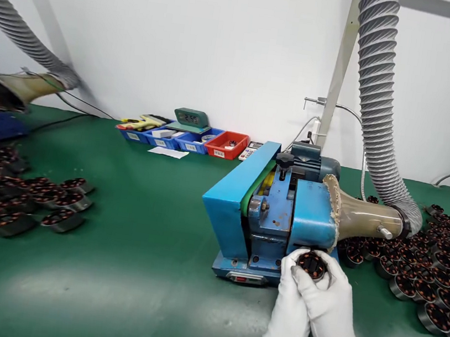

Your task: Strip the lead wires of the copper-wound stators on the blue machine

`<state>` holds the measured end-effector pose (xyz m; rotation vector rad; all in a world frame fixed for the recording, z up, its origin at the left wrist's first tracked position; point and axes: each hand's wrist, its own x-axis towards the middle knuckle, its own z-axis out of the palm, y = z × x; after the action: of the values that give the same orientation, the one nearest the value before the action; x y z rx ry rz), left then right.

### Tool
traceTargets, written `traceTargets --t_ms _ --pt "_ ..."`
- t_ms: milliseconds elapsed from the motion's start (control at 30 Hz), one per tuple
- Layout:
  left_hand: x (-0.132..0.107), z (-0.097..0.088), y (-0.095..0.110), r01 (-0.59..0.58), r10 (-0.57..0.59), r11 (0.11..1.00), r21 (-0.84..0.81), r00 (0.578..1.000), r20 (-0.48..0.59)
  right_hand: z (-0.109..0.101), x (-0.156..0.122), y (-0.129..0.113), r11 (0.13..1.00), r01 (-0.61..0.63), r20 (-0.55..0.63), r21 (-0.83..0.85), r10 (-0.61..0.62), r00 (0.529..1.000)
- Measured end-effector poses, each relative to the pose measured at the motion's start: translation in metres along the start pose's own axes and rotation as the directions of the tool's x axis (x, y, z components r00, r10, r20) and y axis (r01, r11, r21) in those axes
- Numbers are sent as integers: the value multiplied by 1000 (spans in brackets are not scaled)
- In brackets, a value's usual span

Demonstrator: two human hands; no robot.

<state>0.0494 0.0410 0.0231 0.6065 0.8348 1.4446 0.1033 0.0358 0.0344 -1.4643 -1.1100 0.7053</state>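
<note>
I have both white-gloved hands just in front of the blue machine (279,212), near its foot. The left hand (292,306) and the right hand (329,306) are cupped together, fingers curled round the rim of one round wound part (312,264), its copper-dotted face up. To the machine's right, I see many similar parts (438,260) crowded on the green surface (128,289); well to its left lies another cluster (37,192). A ribbed grey hose (378,89) rises behind its right side. Beyond it to the left stands a red bin (227,145).
</note>
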Motion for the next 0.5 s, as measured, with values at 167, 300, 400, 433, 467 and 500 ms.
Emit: traceTargets --t_ms 167,300,400,433,467,500 --pt "1 9 1 49 -48 998 -38 999 11 -4 4 -8 997 -53 29 53 52 998" --pt "-9 4 5 24 -24 1000 18 1000 -19 -4 -6 -8 997 -46 -3 70 46 999" --pt "-29 -15 13 -3 -6 988 154 998 56 -11 -29 4 991 -11 34 131 7 999" --pt "-35 -23 17 -24 -2 972 232 994 113 -15 -36 10 984 6 68 176 -18 997" --pt "-40 -30 22 -45 -3 954 296 987 160 -21 -42 14 975 30 105 220 -54 993" --pt "-43 -37 27 -78 3 932 354 978 209 -29 -47 19 964 71 149 256 -112 983"
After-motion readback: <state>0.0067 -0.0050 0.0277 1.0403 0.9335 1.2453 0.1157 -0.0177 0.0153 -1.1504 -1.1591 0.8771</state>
